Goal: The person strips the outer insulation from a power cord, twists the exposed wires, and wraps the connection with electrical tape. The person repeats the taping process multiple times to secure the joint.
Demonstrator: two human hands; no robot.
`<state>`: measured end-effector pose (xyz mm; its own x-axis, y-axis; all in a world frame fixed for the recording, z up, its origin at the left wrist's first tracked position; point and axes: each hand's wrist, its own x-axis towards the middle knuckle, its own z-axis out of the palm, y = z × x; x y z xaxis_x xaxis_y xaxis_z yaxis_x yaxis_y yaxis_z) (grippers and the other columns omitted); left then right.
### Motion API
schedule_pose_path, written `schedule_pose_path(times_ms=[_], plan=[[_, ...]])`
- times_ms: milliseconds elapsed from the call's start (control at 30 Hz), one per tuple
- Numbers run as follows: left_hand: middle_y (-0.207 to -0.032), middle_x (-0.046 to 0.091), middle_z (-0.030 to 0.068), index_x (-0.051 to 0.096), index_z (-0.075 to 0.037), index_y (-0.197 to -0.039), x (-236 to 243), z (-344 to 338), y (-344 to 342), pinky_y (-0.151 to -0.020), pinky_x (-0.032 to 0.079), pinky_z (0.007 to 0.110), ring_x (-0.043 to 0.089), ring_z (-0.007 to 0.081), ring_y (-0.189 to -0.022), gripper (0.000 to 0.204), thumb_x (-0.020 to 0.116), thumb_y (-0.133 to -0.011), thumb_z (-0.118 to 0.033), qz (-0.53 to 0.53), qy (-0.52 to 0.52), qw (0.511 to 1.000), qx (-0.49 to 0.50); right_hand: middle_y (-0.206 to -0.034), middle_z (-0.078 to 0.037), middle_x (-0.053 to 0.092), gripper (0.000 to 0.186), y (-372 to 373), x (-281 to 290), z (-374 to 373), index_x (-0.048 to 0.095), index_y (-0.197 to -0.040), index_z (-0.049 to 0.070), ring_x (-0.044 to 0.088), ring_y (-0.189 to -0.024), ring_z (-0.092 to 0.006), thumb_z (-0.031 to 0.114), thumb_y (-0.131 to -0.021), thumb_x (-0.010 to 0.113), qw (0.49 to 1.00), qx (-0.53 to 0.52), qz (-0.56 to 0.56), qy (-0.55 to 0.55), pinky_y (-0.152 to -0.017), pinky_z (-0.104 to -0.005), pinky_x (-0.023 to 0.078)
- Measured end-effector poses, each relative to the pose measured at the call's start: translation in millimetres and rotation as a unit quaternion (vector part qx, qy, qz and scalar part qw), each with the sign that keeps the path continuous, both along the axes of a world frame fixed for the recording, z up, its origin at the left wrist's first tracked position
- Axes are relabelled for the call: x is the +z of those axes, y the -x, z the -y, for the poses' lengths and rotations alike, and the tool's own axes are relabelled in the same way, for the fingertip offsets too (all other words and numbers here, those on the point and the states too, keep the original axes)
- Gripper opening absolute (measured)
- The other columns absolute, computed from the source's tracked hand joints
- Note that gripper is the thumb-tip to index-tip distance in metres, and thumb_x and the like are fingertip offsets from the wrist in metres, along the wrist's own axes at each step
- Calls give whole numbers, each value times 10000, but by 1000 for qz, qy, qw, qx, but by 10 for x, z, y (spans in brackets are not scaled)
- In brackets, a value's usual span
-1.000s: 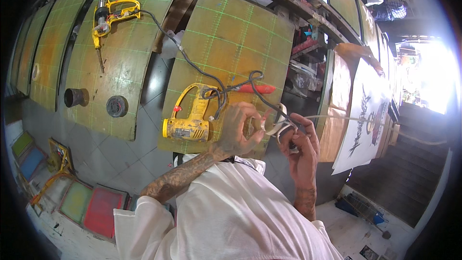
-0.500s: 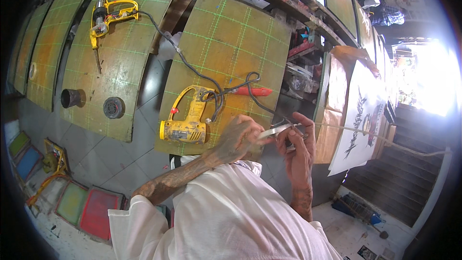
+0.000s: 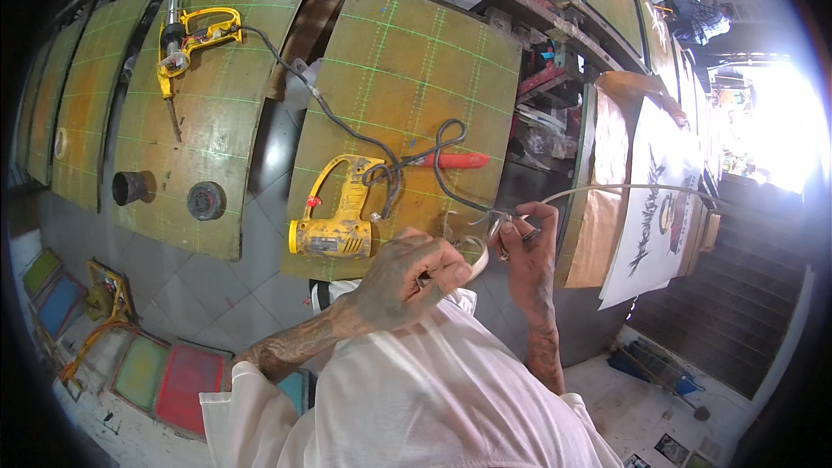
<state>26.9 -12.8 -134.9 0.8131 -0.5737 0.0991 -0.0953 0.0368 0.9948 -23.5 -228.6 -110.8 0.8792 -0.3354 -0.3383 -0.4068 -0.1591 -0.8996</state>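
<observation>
My left hand point(image 3: 412, 277) is closed, low in front of my shirt, gripping a whitish flat cord point(image 3: 475, 262) that loops toward my right hand. A small dark bit shows among its fingers; its kind is unclear. My right hand point(image 3: 529, 251) pinches the end of a black cable point(image 3: 455, 197) together with the cord, with something small and shiny at its fingers. From there the pale cord stretches off to the right. The black cable runs back over the board to a yellow heat gun's casing half point(image 3: 334, 217), which lies on the near board beside a red-handled tool point(image 3: 455, 160).
On the board to the left lie the other opened yellow gun half with its metal barrel point(image 3: 178, 48), a dark tube point(image 3: 130, 187) and a round black part point(image 3: 206, 200). Coloured framed screens point(image 3: 189, 381) stand low left. A printed white sheet point(image 3: 646, 208) hangs over the right board.
My left hand has drawn back down and left, bending the whitish cord into a loop. The right hand stays near the cable end, slightly lower. The pale cord on the right now arcs higher.
</observation>
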Motion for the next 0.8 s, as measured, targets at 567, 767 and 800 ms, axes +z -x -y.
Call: schedule_pose_path(times_ms=[567, 767, 800], plan=[[-994, 723, 22, 647, 0, -1330, 819, 236, -888, -847, 525, 275, 635, 67, -837, 466, 706, -1019, -342, -237, 23, 951, -196, -841, -81, 686, 228, 44, -172, -134, 561, -1202, 4, 631, -705, -142, 83, -1001, 634, 981, 105, 96, 131, -698, -316, 523], [-1174, 728, 110, 642, -4, -1343, 242, 687, -1343, -1031, 481, 336, 675, 179, -1084, 611, 538, -1059, -535, -71, 40, 971, -223, -758, -104, 663, 280, 43, -173, -256, 615, -1113, 6, 592, -623, -112, 269, -1125, 519, 997, 13, 61, -35, -585, -256, 451], [-1217, 716, 127, 646, -6, -1341, 45, 736, -1402, -1051, 472, 351, 660, 194, -1136, 640, 504, -1061, -564, -90, 17, 976, -196, -718, -102, 644, 304, 15, -153, -279, 617, -1093, 9, 551, -574, -99, 289, -1130, 504, 996, 2, 67, -55, -553, -247, 421]])
